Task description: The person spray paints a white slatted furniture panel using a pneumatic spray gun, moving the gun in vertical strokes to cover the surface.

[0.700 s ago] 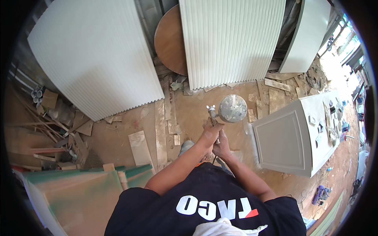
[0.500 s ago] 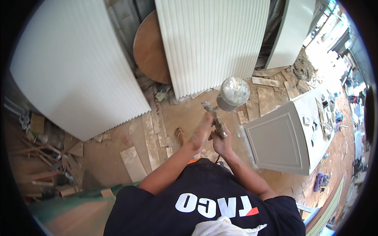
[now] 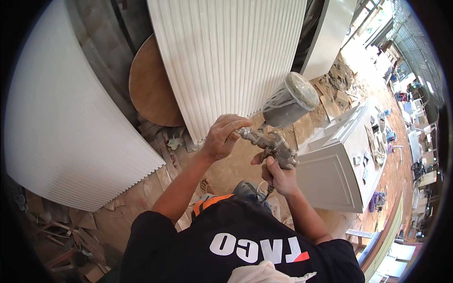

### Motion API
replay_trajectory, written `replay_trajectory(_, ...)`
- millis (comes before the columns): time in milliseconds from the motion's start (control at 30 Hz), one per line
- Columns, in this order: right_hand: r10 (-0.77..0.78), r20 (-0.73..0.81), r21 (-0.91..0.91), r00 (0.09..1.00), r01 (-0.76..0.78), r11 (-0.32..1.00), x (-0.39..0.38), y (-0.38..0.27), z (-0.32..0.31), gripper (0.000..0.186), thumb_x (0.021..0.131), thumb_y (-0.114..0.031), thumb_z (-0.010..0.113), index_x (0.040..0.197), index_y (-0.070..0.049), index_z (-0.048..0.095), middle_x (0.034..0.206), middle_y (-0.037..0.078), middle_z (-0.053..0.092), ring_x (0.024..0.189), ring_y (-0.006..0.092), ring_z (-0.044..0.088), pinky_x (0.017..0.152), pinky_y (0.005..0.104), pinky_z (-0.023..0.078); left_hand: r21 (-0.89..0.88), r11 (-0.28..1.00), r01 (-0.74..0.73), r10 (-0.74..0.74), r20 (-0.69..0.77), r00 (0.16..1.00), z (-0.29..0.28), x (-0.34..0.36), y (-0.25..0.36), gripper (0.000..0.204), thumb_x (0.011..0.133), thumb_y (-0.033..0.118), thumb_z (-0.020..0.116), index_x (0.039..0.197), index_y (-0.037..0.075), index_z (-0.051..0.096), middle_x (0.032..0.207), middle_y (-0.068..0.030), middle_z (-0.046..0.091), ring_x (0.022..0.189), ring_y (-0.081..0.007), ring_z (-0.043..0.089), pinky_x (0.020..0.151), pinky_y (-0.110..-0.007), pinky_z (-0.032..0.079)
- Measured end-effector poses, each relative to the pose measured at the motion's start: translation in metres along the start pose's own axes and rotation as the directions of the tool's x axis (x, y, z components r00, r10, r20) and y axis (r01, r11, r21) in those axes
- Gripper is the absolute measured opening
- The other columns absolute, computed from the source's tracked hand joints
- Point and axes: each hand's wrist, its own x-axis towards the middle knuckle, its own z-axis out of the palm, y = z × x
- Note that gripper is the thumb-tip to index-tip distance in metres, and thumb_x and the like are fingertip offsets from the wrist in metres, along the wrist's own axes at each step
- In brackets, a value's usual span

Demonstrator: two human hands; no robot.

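Observation:
A metal paint spray gun is held out in front of my body, its nozzle end pointing left. My right hand is closed round its handle, with the thumb at the back of the body. My left hand pinches the nozzle end, palm partly turned from view. A paint-streaked cup is joined to the gun and leans toward the far right. From the bottom of the handle a thin dark hose runs down toward my legs.
Ahead leans a white ribbed panel, with a second ribbed panel at left and a round brown board between them. A white cabinet carrying small items stands at right. Wood scraps litter the lower left.
The spray gun and its cup have come up closer to view, and the nozzle has swung round to the left. My left hand has risen and moved left with the nozzle. The view has shifted.

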Motion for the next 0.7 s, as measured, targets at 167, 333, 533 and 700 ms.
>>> replay_trajectory(167, -0.029, -0.014, -0.122, 0.999, 0.028, 0.992, 0.044, 0.001, -0.013, 0.053, 0.099, -0.039, 0.06, 0.134, -0.002, 0.049, 0.095, 0.008, 0.066, 0.05, 0.0024, 0.042, 0.043, 0.0191, 0.034, -0.119, 0.99, 0.082, -0.075, 0.066, 0.995, -0.001, 0.03, -0.038, 0.059, 0.106, 0.047, 0.031, 0.098, 0.001, 0.067, 0.091, -0.0125, 0.067, 0.094, -0.0306, 0.064, 0.101, -0.044, 0.045)
replay_trajectory(333, 0.019, -0.089, -0.082, 0.996, -0.027, 0.996, 0.086, 0.003, -0.033, 0.021, 0.095, -0.018, 0.067, 0.107, 0.0, 0.068, 0.087, 0.001, 0.068, 0.071, 0.0057, 0.056, 0.064, 0.0249, 0.047, -0.183, 0.895, 0.407, -0.377, 0.177, 0.909, 0.001, 0.06, -0.051, 0.055, 0.106, 0.045, 0.033, 0.085, 0.002, 0.06, 0.077, -0.0082, 0.061, 0.076, -0.0217, 0.057, 0.084, -0.036, 0.045)
replay_trajectory(533, -0.085, -0.13, -0.208, 0.988, 0.056, 0.976, 0.142, 0.013, -0.081, 0.016, 0.095, -0.014, 0.067, 0.1, 0.0, 0.07, 0.082, 0.001, 0.064, 0.075, 0.0077, 0.055, 0.068, 0.0271, 0.047, -0.248, 0.763, 0.597, -0.527, 0.297, 0.796, 0.033, 0.115, -0.093, 0.058, 0.104, 0.051, 0.036, 0.073, 0.005, 0.051, 0.063, -0.0017, 0.05, 0.062, -0.0113, 0.045, 0.06, -0.029, 0.04)
replay_trajectory(700, -0.153, -0.155, -0.277, 0.976, 0.106, 0.955, 0.175, 0.013, -0.139, 0.018, 0.094, -0.013, 0.068, 0.104, 0.001, 0.067, 0.086, 0.003, 0.066, 0.078, 0.009, 0.056, 0.07, 0.0279, 0.048, -0.328, 0.728, 0.602, -0.51, 0.327, 0.795, 0.089, 0.157, -0.132, 0.056, 0.103, 0.054, 0.041, 0.081, 0.005, 0.055, 0.073, -0.0018, 0.053, 0.072, -0.0112, 0.049, 0.07, -0.028, 0.043)
